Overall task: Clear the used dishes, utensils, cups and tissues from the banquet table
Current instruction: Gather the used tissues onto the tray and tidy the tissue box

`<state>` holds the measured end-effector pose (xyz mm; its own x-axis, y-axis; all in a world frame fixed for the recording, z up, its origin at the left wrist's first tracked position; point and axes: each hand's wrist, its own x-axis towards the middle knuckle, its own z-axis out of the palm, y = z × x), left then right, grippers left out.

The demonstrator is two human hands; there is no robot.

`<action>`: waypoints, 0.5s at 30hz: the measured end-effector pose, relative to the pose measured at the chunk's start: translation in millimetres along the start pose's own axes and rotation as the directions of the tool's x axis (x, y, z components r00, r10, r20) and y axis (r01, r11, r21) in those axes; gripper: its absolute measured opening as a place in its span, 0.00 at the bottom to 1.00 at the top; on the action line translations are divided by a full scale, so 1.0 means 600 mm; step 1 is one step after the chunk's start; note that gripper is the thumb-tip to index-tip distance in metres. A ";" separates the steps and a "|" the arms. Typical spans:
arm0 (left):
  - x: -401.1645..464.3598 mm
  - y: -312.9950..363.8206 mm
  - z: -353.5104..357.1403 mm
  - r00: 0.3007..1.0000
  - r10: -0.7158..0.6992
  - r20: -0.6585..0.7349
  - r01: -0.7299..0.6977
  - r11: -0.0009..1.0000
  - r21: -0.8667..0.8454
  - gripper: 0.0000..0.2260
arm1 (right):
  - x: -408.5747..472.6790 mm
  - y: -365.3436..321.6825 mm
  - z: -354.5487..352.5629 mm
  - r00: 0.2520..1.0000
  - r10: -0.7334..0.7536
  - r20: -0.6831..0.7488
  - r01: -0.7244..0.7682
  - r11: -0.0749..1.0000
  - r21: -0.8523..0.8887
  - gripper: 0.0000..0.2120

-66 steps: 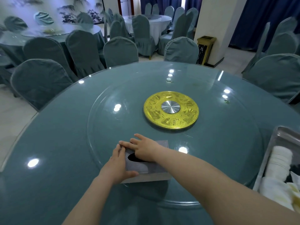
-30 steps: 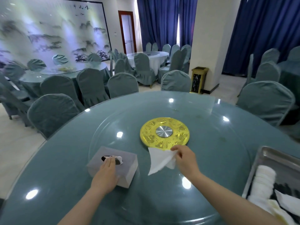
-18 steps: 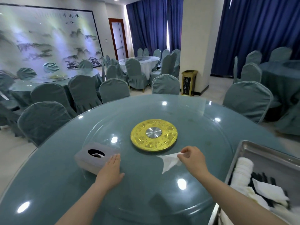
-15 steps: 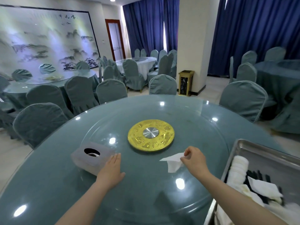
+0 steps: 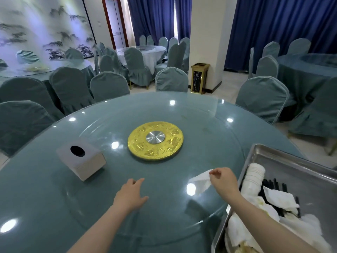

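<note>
My right hand (image 5: 224, 181) pinches a white tissue (image 5: 200, 182) just above the glass turntable, left of the metal tray (image 5: 284, 157). That tray holds a stack of white cups (image 5: 253, 175), black chopsticks (image 5: 273, 187) and crumpled used tissues (image 5: 280, 199). My left hand (image 5: 131, 195) hovers open over the turntable with fingers spread, apart from the grey tissue box (image 5: 82, 160), which stands to its upper left with a dark round hole on top.
A gold disc with a silver hub (image 5: 155, 140) marks the middle of the round teal table (image 5: 36, 198). Covered chairs (image 5: 172, 79) ring the far edge. A gold-trimmed bin (image 5: 199, 77) stands by the pillar. More tables stand behind.
My left hand let go of the tissue box, which rode the turntable to the left. My right hand carried the pulled tissue rightward, toward the tray.
</note>
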<state>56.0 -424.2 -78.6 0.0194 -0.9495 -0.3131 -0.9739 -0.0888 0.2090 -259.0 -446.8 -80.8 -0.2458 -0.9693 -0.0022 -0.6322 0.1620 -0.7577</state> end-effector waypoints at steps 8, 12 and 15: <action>0.054 0.043 0.078 0.976 -0.105 0.189 0.112 0.993 -0.027 0.49 | 0.054 0.076 0.029 1.000 -0.023 0.008 0.024 0.974 -0.226 0.11; 0.076 0.049 0.109 0.950 -0.184 0.253 0.199 0.980 -0.032 0.54 | 0.089 0.086 0.045 0.998 0.022 -0.059 -0.035 0.976 -0.215 0.09; 0.088 0.041 0.120 0.938 -0.226 0.265 0.228 0.973 0.021 0.56 | 0.101 0.100 0.075 1.000 0.008 -0.004 -0.009 0.930 -0.369 0.19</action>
<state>16.8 -455.0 -156.6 0.1780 -0.7906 -0.5858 -0.9482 -0.2969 0.1126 -278.8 -504.0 -155.5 -0.2534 -0.9673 -0.0056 -0.8564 0.2270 -0.4638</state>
